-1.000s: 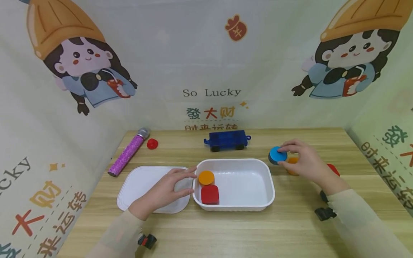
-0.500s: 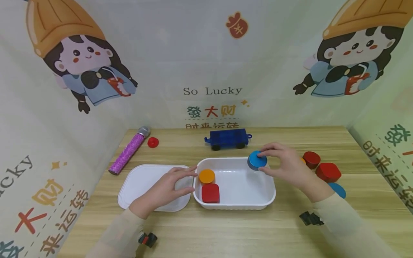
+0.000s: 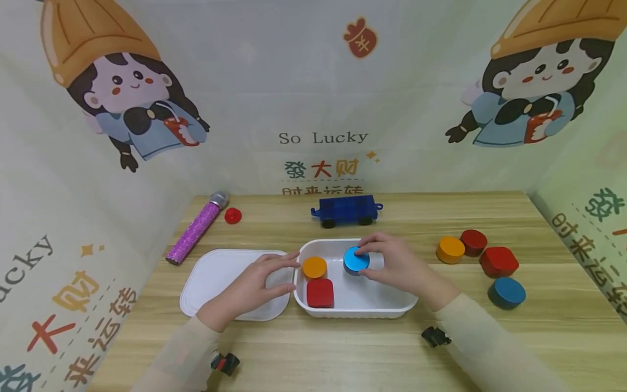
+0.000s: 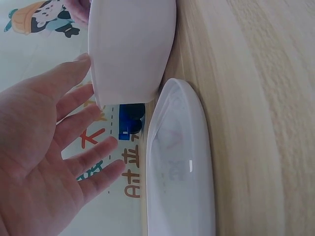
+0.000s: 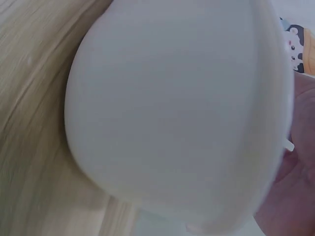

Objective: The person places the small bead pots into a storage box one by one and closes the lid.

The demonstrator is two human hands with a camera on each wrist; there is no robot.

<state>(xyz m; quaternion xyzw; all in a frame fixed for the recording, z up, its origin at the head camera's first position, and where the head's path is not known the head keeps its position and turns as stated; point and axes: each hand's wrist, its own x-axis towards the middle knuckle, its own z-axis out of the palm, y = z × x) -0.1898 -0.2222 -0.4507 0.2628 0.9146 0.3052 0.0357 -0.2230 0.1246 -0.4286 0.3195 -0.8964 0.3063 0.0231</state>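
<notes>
On the wooden surface [image 3: 323, 351] I see a white tray [image 3: 352, 313]; at its nine o'clock rim, the left grip [image 3: 252, 286] is spread. Over the tray's floor, the right grip [image 3: 399, 267] pinches a blue disc [image 3: 356, 261], held at that grip's nine o'clock.

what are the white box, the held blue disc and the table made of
White box: probably plastic, smooth, with soft highlights. Blue disc: painted wood or plastic, evenly coloured, slight sheen. Table: wood or wood-look laminate, satin, showing streaky grain.
</notes>
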